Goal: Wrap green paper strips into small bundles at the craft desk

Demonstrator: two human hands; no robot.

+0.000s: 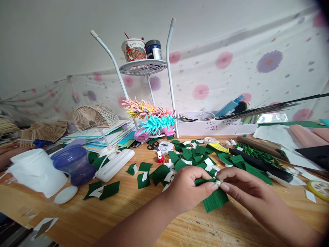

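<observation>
Low over the front of the wooden table, my left hand (189, 187) pinches a square of green crepe paper (216, 200) between thumb and fingers. The square hangs down beneath the fingertips. At its upper edge sits a small white piece (218, 183), too small to name. My right hand (245, 188) has thumb and forefinger closed at that same white piece, fingertips nearly meeting those of the left. Behind both hands lies a loose spread of cut green paper squares (159, 174) mixed with white paper scraps (186, 162).
To the left stand a blue-purple plastic jar (70, 159), a white roll (38, 171) and a white plastic case (115, 165). Scissors (153, 146) lie near a metal rack (144, 63). On the right are a black roll (259, 164) and a yellow tape reel (320, 189). Part of another person's arm (7, 156) shows far left.
</observation>
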